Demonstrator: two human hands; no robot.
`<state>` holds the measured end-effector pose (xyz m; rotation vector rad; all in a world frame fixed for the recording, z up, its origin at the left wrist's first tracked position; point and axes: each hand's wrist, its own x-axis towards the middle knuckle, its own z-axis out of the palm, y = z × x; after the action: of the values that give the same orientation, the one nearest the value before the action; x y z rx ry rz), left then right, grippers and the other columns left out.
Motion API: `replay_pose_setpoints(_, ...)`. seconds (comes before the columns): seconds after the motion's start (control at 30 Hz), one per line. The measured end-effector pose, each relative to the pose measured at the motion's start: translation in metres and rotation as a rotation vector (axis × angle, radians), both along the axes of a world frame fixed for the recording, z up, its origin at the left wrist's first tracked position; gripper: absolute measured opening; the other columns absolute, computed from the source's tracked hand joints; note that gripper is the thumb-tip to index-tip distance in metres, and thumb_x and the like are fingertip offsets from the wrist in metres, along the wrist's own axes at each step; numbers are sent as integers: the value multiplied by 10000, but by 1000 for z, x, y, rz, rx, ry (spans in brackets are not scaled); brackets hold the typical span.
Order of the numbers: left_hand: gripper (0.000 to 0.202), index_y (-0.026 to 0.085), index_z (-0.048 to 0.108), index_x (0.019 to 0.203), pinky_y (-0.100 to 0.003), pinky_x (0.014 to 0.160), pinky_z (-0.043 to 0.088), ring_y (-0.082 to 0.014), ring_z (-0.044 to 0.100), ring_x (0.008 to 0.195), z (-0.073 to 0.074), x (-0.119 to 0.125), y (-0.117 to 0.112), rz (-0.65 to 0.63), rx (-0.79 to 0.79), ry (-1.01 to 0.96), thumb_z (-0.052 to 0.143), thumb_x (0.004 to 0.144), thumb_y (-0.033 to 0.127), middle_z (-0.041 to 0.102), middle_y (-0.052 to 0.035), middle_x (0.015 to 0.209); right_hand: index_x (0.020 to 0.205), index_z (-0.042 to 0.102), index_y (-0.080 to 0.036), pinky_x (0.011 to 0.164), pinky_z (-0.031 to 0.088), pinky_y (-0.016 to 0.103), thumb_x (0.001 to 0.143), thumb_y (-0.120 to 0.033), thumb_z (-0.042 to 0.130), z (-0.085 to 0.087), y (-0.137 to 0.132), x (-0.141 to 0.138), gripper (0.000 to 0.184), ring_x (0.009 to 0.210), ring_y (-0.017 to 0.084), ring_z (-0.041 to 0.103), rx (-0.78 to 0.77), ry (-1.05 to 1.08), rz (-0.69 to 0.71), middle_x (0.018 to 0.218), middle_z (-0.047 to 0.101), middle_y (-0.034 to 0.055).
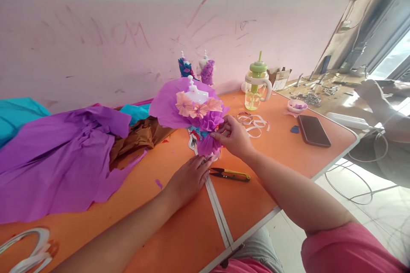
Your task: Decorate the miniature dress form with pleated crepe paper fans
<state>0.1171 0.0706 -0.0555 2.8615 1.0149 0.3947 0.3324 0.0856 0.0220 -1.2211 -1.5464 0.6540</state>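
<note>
A small white dress form [197, 95] stands in the middle of the table, wearing peach paper flowers [199, 110] and a ruffled purple crepe paper skirt [209, 145]. A large round sheet of purple crepe paper [165, 104] fans out behind it. My right hand [235, 136] is closed, thumb and fingers pinching the skirt's right side. Low at the form's base, my left hand [192, 177] has its fingers closed on the stand, palm down near the table. Yellow-handled thread snips [230, 174] lie just right of my left fingertips.
Purple crepe paper [64, 162] and a brown piece [141, 138] spread over the left side. Two more dressed forms [207, 70] stand behind. A green-lidded bottle [256, 87], ribbons [254, 128], a pink bowl [297, 106] and a phone [314, 131] are rightward. Another person's arm [381, 111] shows at right.
</note>
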Motion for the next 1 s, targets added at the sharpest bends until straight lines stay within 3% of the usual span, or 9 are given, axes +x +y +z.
replay_pose_setpoints(0.1,437,200,495,1436,-531,1104,477,-281,535,1304,-3,-1,2,-19,16,-16,400,1022,302,574,-128,1396,887,563,-215,580,431,231,750,-397,763,0,1,1,303,596,100,577,24,-51,13,781,684,-31)
replay_pose_setpoints(0.27,454,224,456,1466,-506,1077,504,-270,550,1274,-7,-6,4,-49,7,-55,392,1023,294,588,-118,1361,966,604,-202,620,466,232,720,-387,799,6,3,20,365,629,98,597,-18,-75,228,837,717,-8)
replay_pose_setpoints(0.4,470,229,417,1494,-500,1065,512,-275,547,1273,-6,-8,3,-33,-2,-42,373,1031,303,568,-124,1372,932,649,-199,599,435,224,732,-421,792,7,4,27,331,595,85,567,-15,-146,148,803,712,-21)
replay_pose_setpoints(0.67,472,224,415,1498,-508,1113,477,-277,516,1325,-6,-7,1,-10,-14,-22,369,1034,304,553,-105,1423,882,718,-211,619,412,224,791,-420,741,1,1,14,228,618,91,558,51,-191,32,747,715,-26)
replay_pose_setpoints(0.8,452,203,452,1468,-505,1118,476,-278,524,1316,-5,-5,1,-16,6,-22,377,1033,302,564,-105,1416,920,701,-217,625,401,230,811,-476,720,-1,3,11,282,630,96,562,12,-179,26,777,720,-27)
replay_pose_setpoints(1.0,434,200,487,1439,-477,1103,497,-270,539,1302,3,-2,-2,1,13,-22,393,1028,300,584,-103,1392,990,664,-220,623,390,257,689,-581,802,7,8,31,490,651,118,543,-3,-291,16,818,685,-20)
